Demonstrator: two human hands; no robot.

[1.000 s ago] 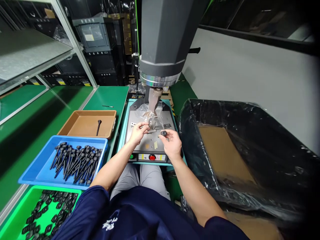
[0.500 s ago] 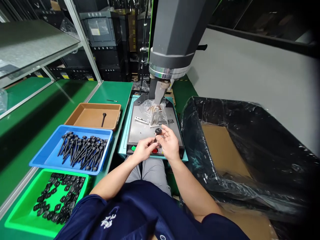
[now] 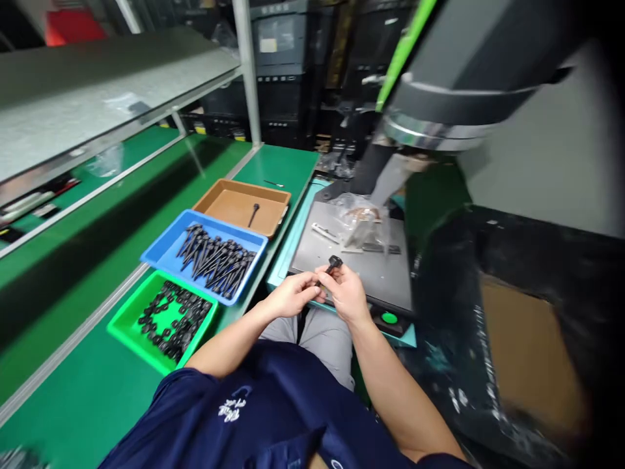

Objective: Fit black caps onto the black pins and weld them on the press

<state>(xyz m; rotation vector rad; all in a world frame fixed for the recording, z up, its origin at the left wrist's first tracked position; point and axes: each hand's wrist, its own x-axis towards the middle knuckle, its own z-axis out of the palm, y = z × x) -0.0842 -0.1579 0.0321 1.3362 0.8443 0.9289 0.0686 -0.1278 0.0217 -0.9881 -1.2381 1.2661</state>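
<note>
In front of the machine, my right hand [image 3: 349,293] grips a black knob-headed rod [image 3: 334,261], its head tilted up and away from me. My left hand [image 3: 293,294] is closed, with fingertips pinched at the rod's lower end, which the fingers mostly hide. To the left, a blue tray [image 3: 159,251] carries many similar black rods [image 3: 217,257]. Nearer me, a green tray [image 3: 134,335] contains small black knob caps [image 3: 190,312]. One more rod [image 3: 254,213] lies in the brown tray [image 3: 234,195] farther back.
Ahead and right stands a press-like machine [image 3: 444,104] over a metal base plate [image 3: 312,254], with plastic film [image 3: 354,212] around its fixture. A green button [image 3: 389,318] sits on the base's front. On the right is a bin lined with black plastic [image 3: 454,312]; a metal shelf [image 3: 122,98] rises at left.
The view has turned left, so trays and machine appear farther right. Both hands still hold the rod, and its head and upper shaft now show more clearly above the fingers.
</note>
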